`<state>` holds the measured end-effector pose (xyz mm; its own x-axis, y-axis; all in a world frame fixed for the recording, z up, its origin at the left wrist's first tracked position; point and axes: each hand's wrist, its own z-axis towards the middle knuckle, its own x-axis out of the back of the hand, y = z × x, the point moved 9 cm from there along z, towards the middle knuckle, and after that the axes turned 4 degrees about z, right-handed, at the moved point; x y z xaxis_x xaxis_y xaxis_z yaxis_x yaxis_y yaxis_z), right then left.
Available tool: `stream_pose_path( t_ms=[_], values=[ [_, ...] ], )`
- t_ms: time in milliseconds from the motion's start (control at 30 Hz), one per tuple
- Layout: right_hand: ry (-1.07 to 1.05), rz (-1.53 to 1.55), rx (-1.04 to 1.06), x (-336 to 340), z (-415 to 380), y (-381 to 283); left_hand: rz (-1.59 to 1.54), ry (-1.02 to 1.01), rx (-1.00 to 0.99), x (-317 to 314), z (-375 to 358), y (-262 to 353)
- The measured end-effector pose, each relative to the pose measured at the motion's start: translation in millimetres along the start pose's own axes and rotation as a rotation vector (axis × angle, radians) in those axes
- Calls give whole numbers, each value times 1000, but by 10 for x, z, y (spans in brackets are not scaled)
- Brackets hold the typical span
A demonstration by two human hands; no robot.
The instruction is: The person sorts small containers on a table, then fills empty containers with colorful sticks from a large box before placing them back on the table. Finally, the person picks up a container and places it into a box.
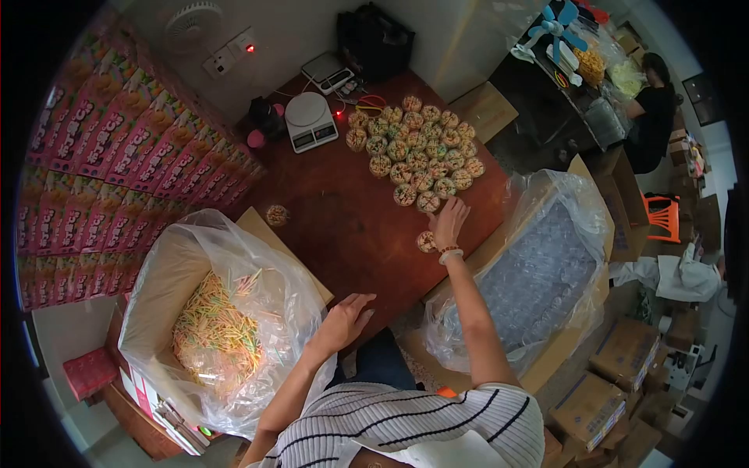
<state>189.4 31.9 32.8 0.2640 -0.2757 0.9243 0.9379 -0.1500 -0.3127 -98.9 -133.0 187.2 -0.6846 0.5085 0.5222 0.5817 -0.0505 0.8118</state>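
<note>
My right hand (450, 223), with a beaded bracelet at the wrist, reaches over the table at the near edge of a group of filled clear round tubs (416, 148). Its fingers look stretched out, and nothing shows in them. Just left of it stands a single filled tub (426, 241), and the nearest tub of the group (427, 202) lies close to the thumb. My left hand (343, 321) is open at the table's front edge. Beside it is a plastic-lined box (148, 292) holding thin pastel-coloured sticks (214, 327).
Another tub (276, 215) stands alone at the left. A white scale (310, 121) and red-handled scissors (371, 102) lie at the back. Pink printed packs (117, 140) are stacked left. A lined carton of clear plastic containers (530, 273) stands right. A person (654, 117) sits farther off.
</note>
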Motion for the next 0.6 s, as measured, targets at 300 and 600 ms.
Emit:
stream_pose_path(
  t_ms=[300, 600],
  values=[
    [-414, 384, -488, -99, -771, 13, 30, -114, -17, -231, -175, -109],
    [-176, 267, -585, -74, -487, 680, 113, -152, 0, -258, -170, -182]
  ],
)
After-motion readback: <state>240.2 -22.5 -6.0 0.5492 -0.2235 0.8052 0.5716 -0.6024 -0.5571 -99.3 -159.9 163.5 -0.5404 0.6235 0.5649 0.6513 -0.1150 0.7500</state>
